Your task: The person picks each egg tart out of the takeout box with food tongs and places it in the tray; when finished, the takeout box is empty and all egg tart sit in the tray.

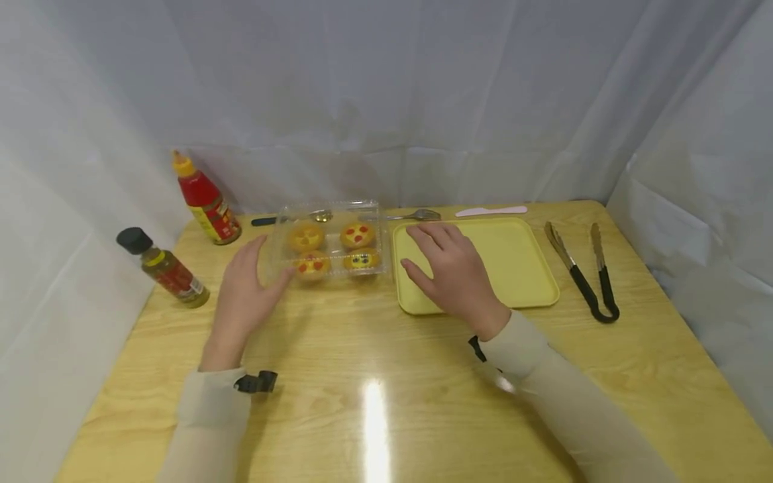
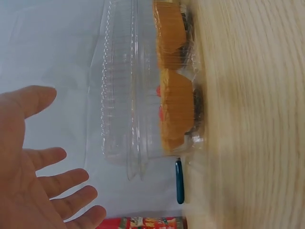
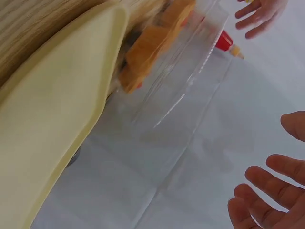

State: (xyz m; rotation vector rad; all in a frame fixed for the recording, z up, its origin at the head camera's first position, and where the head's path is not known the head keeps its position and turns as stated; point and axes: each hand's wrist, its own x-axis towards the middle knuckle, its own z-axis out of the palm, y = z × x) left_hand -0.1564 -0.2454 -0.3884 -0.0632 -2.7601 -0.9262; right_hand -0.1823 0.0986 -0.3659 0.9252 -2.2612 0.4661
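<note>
A clear plastic clamshell box [image 1: 329, 235] with several small topped tarts [image 1: 357, 235] inside stands near the back of the table, its lid down. My left hand [image 1: 246, 288] hovers at the box's left side, fingers spread, holding nothing. In the left wrist view, that hand [image 2: 45, 176] appears apart from the box [image 2: 124, 90]. My right hand [image 1: 453, 272] is above the left part of a yellow tray [image 1: 513, 261], thumb towards the box. Its fingers are extended and hold nothing, as the right wrist view shows the hand [image 3: 274, 191] clear of the box and tray.
A red sauce bottle [image 1: 207, 204] and a dark-capped bottle [image 1: 175, 276] stand at the left. Behind the box and tray lie a spoon [image 1: 321, 216], a fork [image 1: 423, 215] and a pink knife [image 1: 492, 210]. Black-handled tongs [image 1: 588, 288] lie right of the tray.
</note>
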